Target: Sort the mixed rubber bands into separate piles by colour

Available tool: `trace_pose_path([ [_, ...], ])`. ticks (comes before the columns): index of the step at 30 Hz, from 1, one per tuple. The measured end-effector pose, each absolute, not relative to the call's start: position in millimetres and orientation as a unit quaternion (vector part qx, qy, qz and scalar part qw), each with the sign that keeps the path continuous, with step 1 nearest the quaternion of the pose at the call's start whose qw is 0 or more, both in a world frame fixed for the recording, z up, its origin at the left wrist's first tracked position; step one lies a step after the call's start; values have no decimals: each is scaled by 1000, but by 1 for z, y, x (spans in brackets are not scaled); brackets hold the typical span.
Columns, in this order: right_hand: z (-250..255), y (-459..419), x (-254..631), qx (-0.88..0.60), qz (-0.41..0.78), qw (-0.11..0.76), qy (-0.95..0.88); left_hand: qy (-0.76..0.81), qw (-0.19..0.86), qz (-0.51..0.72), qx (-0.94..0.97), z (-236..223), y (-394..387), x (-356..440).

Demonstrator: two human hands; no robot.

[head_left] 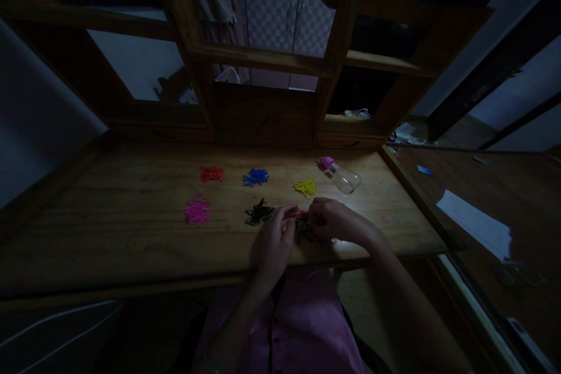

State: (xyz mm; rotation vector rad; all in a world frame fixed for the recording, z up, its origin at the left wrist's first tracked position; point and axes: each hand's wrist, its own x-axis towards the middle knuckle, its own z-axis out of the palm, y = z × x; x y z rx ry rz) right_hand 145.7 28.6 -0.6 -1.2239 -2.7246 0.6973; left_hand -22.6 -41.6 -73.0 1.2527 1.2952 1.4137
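A mixed-colour pile of thin bands [304,229], which look like small rubber bands, lies near the table's front edge, partly covered by both hands. My left hand [279,236] rests at its left side, fingers stretched towards it and thumb a little apart. Over the right part of the pile, my right hand [329,217] is closed in a pinch; its fingertips and anything in them are hidden. Just left of my left hand is a black heap of bands [258,212]. Single-colour heaps lie farther off: yellow bands [305,187], blue bands [255,176], red bands [212,173] and pink bands [198,211].
A clear bottle with a pink cap [346,178] lies on its side behind my right hand. The wooden table [131,210] backs onto a shelf unit [263,114]. To the right, papers [475,222] and a blue card [423,170] lie on another brown surface.
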Motion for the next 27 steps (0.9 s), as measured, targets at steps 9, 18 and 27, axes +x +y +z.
trace_pose_path([
  [9,6,28,147,-375,284,104,-876,508,434,582,463,-73,-39,-22],
  [18,-4,31,122,-313,236,64,-918,503,441,598,441,-72,-38,-23],
  [27,-7,32,117,-357,213,21,-909,495,447,613,424,-74,-35,-24],
])
